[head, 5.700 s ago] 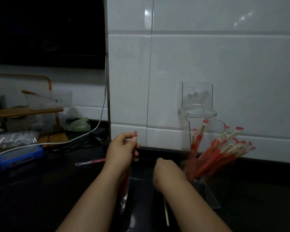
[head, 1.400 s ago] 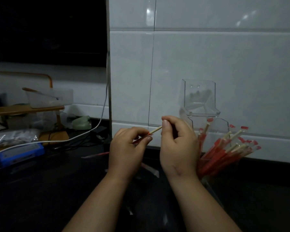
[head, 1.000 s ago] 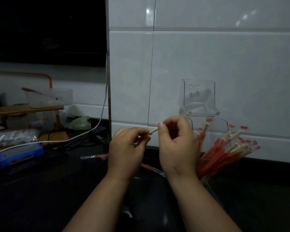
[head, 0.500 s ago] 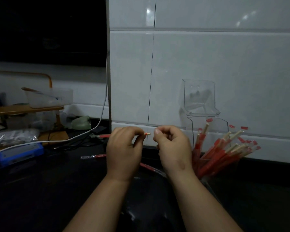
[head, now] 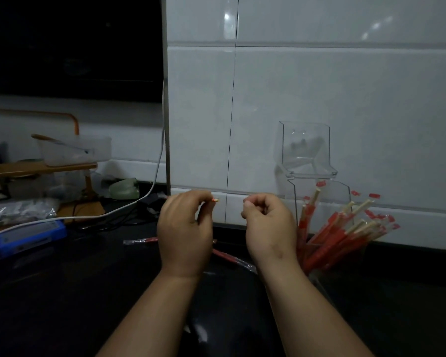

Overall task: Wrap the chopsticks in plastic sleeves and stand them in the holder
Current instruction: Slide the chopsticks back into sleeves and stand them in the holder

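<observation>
Black counter [head: 62,292], lower frame. Clear acrylic holder [head: 305,150], right of centre; red-sleeved chopsticks [head: 332,240] lean in it. Left hand [head: 183,235], centre: thumb and forefinger pinch the end of one sleeved chopstick [head: 215,200]. Right hand [head: 268,225], beside the holder: fingers curled, contents cannot be told.

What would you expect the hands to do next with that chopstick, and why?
Probably carry it right and stand it in the clear holder: the left hand pinches a chopstick that looks sleeved, and wrapped chopsticks already lean there.
</observation>
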Action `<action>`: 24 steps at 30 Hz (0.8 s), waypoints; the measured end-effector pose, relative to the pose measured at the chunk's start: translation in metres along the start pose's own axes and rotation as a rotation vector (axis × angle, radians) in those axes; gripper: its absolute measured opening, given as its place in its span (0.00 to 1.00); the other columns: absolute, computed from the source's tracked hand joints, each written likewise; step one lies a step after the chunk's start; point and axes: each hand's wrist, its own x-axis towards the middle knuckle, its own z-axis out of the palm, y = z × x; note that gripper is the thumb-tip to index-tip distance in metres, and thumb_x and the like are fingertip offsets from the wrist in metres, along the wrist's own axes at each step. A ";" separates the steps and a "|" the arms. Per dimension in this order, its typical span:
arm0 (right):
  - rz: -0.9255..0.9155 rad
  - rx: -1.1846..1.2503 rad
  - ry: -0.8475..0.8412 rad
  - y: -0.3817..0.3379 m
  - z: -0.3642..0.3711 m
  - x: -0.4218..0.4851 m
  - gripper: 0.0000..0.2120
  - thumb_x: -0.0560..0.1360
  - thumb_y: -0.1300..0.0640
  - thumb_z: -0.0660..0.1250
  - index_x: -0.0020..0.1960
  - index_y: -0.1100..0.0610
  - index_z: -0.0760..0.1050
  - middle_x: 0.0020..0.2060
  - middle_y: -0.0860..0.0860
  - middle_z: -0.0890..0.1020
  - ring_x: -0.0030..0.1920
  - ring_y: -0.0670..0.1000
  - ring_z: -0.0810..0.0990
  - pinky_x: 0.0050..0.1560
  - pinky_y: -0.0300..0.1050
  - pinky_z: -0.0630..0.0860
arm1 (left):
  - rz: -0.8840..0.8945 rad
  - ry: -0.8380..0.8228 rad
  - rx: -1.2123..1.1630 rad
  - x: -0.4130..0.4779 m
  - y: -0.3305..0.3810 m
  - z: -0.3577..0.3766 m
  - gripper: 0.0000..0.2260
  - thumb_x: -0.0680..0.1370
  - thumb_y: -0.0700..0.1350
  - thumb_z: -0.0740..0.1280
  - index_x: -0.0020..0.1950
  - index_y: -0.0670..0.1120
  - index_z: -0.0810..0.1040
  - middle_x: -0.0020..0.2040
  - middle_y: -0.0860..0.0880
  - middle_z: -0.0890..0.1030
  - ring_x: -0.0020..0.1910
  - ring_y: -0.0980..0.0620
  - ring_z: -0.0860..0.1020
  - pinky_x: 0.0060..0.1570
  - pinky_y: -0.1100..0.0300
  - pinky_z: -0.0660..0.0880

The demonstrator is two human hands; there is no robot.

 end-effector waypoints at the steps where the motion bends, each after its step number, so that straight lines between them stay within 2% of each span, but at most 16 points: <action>1: 0.020 -0.023 -0.001 0.001 0.000 0.001 0.10 0.77 0.61 0.65 0.40 0.50 0.76 0.36 0.49 0.81 0.39 0.49 0.78 0.39 0.42 0.73 | 0.000 0.013 0.005 0.000 -0.001 0.000 0.03 0.72 0.37 0.71 0.44 0.43 0.82 0.41 0.50 0.81 0.43 0.53 0.75 0.43 0.57 0.72; 4: 0.079 -0.104 -0.052 0.008 0.002 0.004 0.10 0.76 0.64 0.63 0.43 0.49 0.75 0.36 0.46 0.78 0.39 0.50 0.77 0.38 0.40 0.69 | 0.023 0.025 0.007 0.000 -0.001 -0.002 0.05 0.72 0.35 0.70 0.45 0.43 0.81 0.43 0.50 0.82 0.44 0.52 0.76 0.46 0.58 0.72; 6: 0.114 -0.162 -0.112 0.011 0.005 0.004 0.10 0.77 0.63 0.61 0.47 0.48 0.74 0.42 0.50 0.80 0.42 0.51 0.77 0.38 0.39 0.70 | -0.002 0.044 -0.023 0.000 0.000 -0.002 0.04 0.74 0.36 0.69 0.46 0.43 0.81 0.44 0.50 0.82 0.45 0.52 0.77 0.47 0.61 0.71; 8: 0.139 -0.193 -0.163 0.013 0.007 0.003 0.10 0.78 0.62 0.60 0.53 0.49 0.73 0.49 0.54 0.82 0.45 0.53 0.78 0.42 0.39 0.71 | -0.115 0.076 -0.105 0.000 0.004 -0.003 0.03 0.77 0.39 0.68 0.50 0.44 0.79 0.45 0.52 0.81 0.45 0.54 0.78 0.48 0.62 0.73; 10: 0.161 -0.210 -0.204 0.011 0.006 0.001 0.13 0.79 0.61 0.61 0.62 0.52 0.72 0.51 0.52 0.80 0.49 0.52 0.78 0.47 0.39 0.71 | -0.230 0.120 -0.190 0.002 0.009 -0.005 0.07 0.79 0.39 0.67 0.56 0.44 0.76 0.46 0.58 0.79 0.47 0.62 0.78 0.50 0.67 0.75; 13: 0.196 -0.254 -0.249 0.010 0.005 0.002 0.22 0.80 0.59 0.62 0.73 0.53 0.64 0.58 0.51 0.74 0.56 0.52 0.76 0.55 0.41 0.71 | -0.352 0.193 -0.244 0.005 0.014 -0.008 0.13 0.80 0.37 0.68 0.62 0.47 0.71 0.48 0.60 0.77 0.48 0.64 0.78 0.46 0.75 0.72; 15: 0.213 -0.292 -0.252 0.010 0.004 0.002 0.27 0.80 0.58 0.61 0.77 0.51 0.57 0.69 0.55 0.70 0.62 0.55 0.75 0.63 0.45 0.72 | -0.436 0.225 -0.279 0.008 0.015 -0.010 0.14 0.80 0.39 0.67 0.60 0.53 0.69 0.47 0.58 0.77 0.47 0.61 0.80 0.45 0.73 0.75; 17: 0.235 -0.304 -0.260 0.008 0.003 0.001 0.32 0.80 0.58 0.60 0.79 0.50 0.50 0.73 0.57 0.66 0.66 0.58 0.72 0.67 0.48 0.69 | -0.545 0.265 -0.342 0.010 0.011 -0.010 0.13 0.80 0.40 0.67 0.57 0.54 0.68 0.46 0.55 0.78 0.44 0.61 0.81 0.44 0.70 0.77; 19: 0.272 -0.253 -0.246 0.007 0.004 0.002 0.35 0.80 0.59 0.59 0.80 0.51 0.45 0.73 0.56 0.66 0.68 0.58 0.70 0.68 0.47 0.65 | -0.668 0.318 -0.390 0.013 0.006 -0.009 0.11 0.80 0.39 0.67 0.58 0.50 0.69 0.45 0.52 0.79 0.40 0.64 0.81 0.42 0.70 0.77; 21: 0.318 -0.162 -0.183 0.008 0.007 0.003 0.35 0.79 0.58 0.60 0.80 0.50 0.46 0.63 0.56 0.72 0.62 0.57 0.74 0.68 0.49 0.67 | -0.792 0.370 -0.418 0.015 0.000 -0.008 0.09 0.81 0.40 0.66 0.59 0.48 0.70 0.44 0.52 0.80 0.39 0.62 0.81 0.41 0.68 0.77; 22: 0.346 -0.090 -0.146 0.010 0.008 0.004 0.33 0.79 0.56 0.60 0.80 0.49 0.49 0.58 0.54 0.73 0.58 0.55 0.75 0.69 0.54 0.69 | -0.856 0.390 -0.429 0.015 -0.003 -0.007 0.09 0.81 0.41 0.66 0.60 0.48 0.71 0.44 0.52 0.80 0.39 0.61 0.82 0.41 0.67 0.78; 24: 0.409 0.084 -0.098 0.014 0.008 0.005 0.23 0.81 0.54 0.60 0.75 0.50 0.61 0.55 0.52 0.75 0.56 0.53 0.76 0.64 0.57 0.74 | -0.956 0.423 -0.460 0.016 -0.008 -0.006 0.07 0.82 0.41 0.65 0.60 0.47 0.72 0.45 0.51 0.81 0.39 0.58 0.82 0.38 0.67 0.76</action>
